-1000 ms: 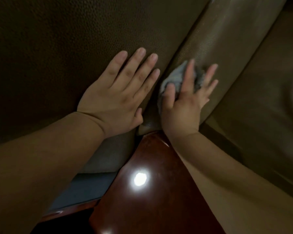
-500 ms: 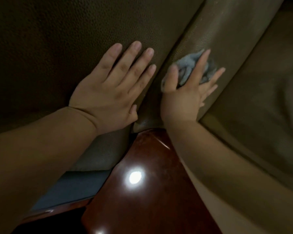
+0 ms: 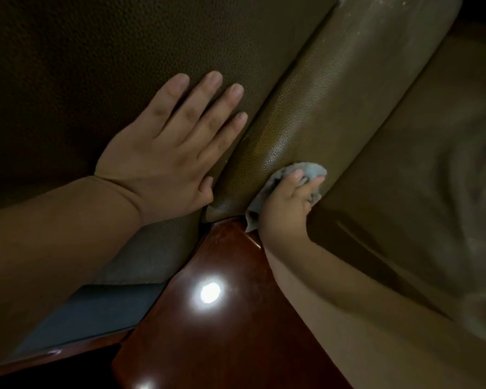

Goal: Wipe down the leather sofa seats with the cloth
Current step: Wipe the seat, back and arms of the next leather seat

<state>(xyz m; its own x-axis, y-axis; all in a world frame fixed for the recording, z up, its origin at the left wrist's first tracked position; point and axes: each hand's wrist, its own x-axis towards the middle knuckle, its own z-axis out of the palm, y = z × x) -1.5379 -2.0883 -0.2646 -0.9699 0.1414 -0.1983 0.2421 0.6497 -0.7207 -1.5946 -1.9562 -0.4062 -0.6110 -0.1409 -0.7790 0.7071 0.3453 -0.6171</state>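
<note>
Leather fills the upper left of the frame, a dark pebbled sofa panel [image 3: 101, 51] on which the left hand [image 3: 163, 161] lies flat, palm down, fingers straight and slightly spread, holding nothing. Its fingertips point toward the upper right and reach the seam beside the padded leather roll [image 3: 328, 113], which runs diagonally from the top right down to the centre. Below the left forearm, at lower left, sits a dark grey flat surface [image 3: 90, 313]. At bottom centre a glossy reddish-brown wooden armrest [image 3: 222, 332] shows a bright round reflection of a light, and its upper tip meets the lower end of the roll. Just right of that tip the right hand [image 3: 289, 206] presses a crumpled grey cloth [image 3: 306, 171] against the lower end of the roll, fingers curled over it, the cloth bunching out above the fingers and below the thumb side. Lighter brown seat cushion [image 3: 432, 178] occupies the right of the frame.
</note>
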